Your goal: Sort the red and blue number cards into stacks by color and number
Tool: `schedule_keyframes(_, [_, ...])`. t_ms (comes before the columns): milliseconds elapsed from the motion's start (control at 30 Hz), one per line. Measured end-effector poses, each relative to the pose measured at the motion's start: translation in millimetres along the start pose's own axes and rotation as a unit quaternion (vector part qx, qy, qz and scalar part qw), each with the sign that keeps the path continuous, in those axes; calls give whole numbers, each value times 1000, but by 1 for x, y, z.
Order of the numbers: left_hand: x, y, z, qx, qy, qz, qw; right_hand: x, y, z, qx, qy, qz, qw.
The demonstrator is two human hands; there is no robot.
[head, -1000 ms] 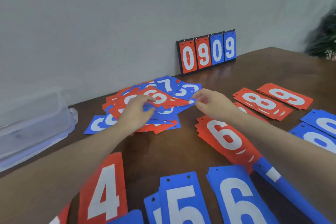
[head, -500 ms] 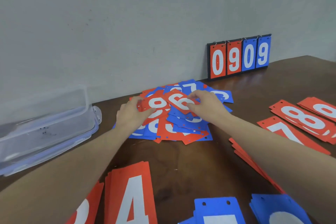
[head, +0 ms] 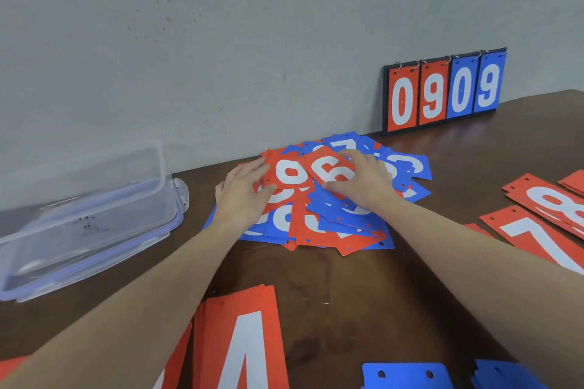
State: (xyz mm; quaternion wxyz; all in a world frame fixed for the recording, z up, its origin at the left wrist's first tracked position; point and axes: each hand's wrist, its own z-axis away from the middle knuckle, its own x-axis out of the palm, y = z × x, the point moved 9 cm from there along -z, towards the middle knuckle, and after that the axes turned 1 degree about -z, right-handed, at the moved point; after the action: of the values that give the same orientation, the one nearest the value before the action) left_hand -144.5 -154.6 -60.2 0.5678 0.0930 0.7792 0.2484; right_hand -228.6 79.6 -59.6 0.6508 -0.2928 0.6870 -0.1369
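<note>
— Red and blue number cards lie in a loose heap [head: 331, 218] on the brown wooden surface [head: 347, 287], close to the grey wall. Where are the hands?

— Both on the heap, in the head view. The left hand [head: 243, 196] rests on its left side and pinches the edge of a red card with a white 9 or 6 [head: 289, 172], thumb on top of the card's near edge. The right hand [head: 363, 180] holds the red 6 card [head: 330, 167] at the top of the heap, fingers curved over the far edge and thumb against the near edge.

— Do the two cards touch?

— They overlap; the red 6 card lies partly over the other one.

— And the sorted stacks?

— A red 4 stack [head: 243, 341] lies at the near edge, with more red cards just left of it. Two blue stacks [head: 407, 376] are cut off at the bottom; their numbers cannot be read. At the right lie a red 7 stack [head: 534, 237] and, beyond it, a red 8 stack [head: 550, 199].

— Anything else?

— A clear plastic container [head: 85, 215] stands at the left, well apart from the heap. A flip scoreboard [head: 442, 91] reading 0909 leans against the wall, two red panels and two blue.
</note>
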Motion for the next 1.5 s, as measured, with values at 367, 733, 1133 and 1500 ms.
schedule_keyframes(367, [-6, 9, 11, -25, -15, 114, 993, -10, -7, 16, -39, 28, -150, 988])
schedule_keyframes(733, [-6, 17, 2, -30, -12, 66, 997, -9, 1, 14, -3, 19, -236, 972])
schedule_keyframes(1133, [-53, 5, 24, -126, 93, 344, 926, -25, -9, 27, 12, 23, -300, 954])
schedule_keyframes(1500, [-109, -4, 69, -126, 105, 493, 855, -54, -48, 79, 20, -47, -385, 921])
